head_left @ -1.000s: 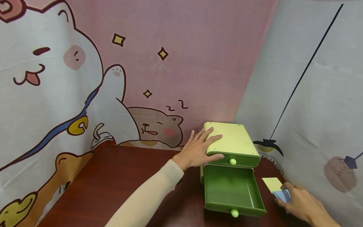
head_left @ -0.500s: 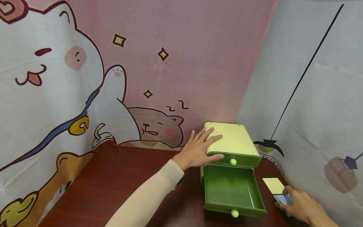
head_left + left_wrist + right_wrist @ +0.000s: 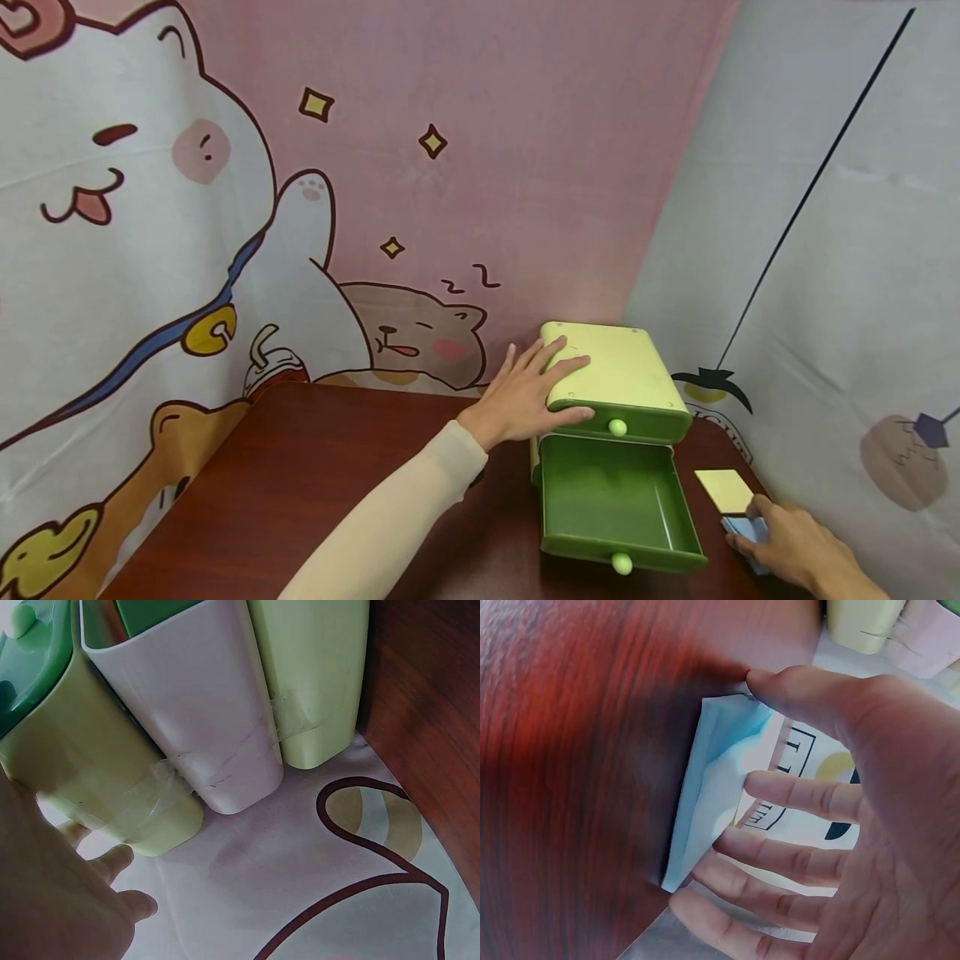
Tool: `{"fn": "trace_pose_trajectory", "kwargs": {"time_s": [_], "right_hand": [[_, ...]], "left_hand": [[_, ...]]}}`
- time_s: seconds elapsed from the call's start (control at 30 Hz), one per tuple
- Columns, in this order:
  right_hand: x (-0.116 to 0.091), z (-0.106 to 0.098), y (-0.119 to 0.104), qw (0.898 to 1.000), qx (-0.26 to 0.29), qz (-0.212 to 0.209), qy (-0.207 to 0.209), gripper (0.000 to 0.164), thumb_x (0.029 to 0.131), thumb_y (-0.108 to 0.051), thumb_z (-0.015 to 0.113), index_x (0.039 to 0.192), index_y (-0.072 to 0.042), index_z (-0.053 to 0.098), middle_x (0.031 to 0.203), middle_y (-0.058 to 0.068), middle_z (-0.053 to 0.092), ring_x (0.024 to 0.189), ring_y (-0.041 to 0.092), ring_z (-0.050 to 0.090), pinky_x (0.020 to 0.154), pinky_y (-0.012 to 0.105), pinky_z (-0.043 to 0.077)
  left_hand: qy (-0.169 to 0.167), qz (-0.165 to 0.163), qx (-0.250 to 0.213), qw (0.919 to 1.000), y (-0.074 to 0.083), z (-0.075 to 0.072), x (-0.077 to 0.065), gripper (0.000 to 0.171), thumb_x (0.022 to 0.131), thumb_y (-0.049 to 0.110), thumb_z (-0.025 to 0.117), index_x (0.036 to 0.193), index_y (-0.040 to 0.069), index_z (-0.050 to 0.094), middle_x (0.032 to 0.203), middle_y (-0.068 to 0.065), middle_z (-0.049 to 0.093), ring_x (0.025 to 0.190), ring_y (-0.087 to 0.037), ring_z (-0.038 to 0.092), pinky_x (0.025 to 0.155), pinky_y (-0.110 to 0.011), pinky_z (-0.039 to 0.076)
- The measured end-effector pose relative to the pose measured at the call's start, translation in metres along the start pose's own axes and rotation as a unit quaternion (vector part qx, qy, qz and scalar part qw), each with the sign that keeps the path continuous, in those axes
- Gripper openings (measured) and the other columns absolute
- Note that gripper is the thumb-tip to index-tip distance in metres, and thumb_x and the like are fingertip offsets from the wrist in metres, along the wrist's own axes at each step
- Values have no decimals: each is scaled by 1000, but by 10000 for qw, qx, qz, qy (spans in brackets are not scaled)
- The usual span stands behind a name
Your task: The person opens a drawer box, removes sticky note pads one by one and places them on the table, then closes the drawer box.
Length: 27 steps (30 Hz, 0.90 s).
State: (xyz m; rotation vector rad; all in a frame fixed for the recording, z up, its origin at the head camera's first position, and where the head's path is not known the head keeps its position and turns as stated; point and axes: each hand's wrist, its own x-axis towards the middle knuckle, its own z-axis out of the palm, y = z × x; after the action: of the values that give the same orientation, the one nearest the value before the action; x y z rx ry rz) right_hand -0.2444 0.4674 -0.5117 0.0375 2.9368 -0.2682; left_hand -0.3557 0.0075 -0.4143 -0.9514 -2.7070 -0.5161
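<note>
My left hand (image 3: 521,400) rests spread on the pale yellow top of a small desktop drawer cabinet (image 3: 618,362), thumb over its front edge. Below, a green drawer (image 3: 607,492) with a light green knob is pulled out, with nothing in it. My right hand (image 3: 795,542) is at a light blue sticky note pad (image 3: 724,757) lying on the table right of the drawer. In the right wrist view, its fingers are fairly straight and spread along the pad, the thumb by one corner. A yellow sticky note pad (image 3: 723,490) lies just behind the blue one.
The dark red wooden table (image 3: 337,483) meets a printed cartoon cloth (image 3: 525,167) at the back and right. In the left wrist view the cabinet's stacked units show, including a pink one (image 3: 195,712), with clear tape across their seams.
The blue pad, tilted in my right hand a second ago, has come down onto the table and shifted slightly toward me. The left hand has stayed on the cabinet.
</note>
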Motion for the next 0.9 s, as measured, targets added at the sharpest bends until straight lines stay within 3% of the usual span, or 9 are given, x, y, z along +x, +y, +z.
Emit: {"fn": "trace_pose_trajectory", "kwargs": {"time_s": [0.4, 0.7, 0.9], "right_hand": [[2, 0, 0, 9999, -25, 59, -138, 67, 98, -60, 90, 124, -2, 67, 103, 18, 76, 86, 32, 70, 71, 59, 58], [0, 1, -1, 9998, -147, -88, 55, 82, 98, -68, 87, 134, 2, 66, 115, 30, 78, 96, 46, 78, 72, 69, 61], [0, 0, -4, 9995, -178, -164, 206, 88, 96, -66, 89, 141, 6, 65, 126, 30, 80, 99, 48, 79, 73, 71, 62]], "left_hand": [[40, 45, 37, 10000, -1, 0, -1, 86, 109, 89, 51, 183, 56, 24, 199, 8, 10, 186, -33, 18, 148, -74, 9], [35, 68, 17, 10000, 0, -1, 0, 87, 108, 89, 52, 184, 55, 25, 199, 7, 11, 186, -33, 18, 148, -74, 10], [6, 49, -1, 10000, 0, -1, 1, 87, 108, 89, 51, 184, 55, 25, 199, 6, 11, 186, -33, 17, 148, -73, 9]]}}
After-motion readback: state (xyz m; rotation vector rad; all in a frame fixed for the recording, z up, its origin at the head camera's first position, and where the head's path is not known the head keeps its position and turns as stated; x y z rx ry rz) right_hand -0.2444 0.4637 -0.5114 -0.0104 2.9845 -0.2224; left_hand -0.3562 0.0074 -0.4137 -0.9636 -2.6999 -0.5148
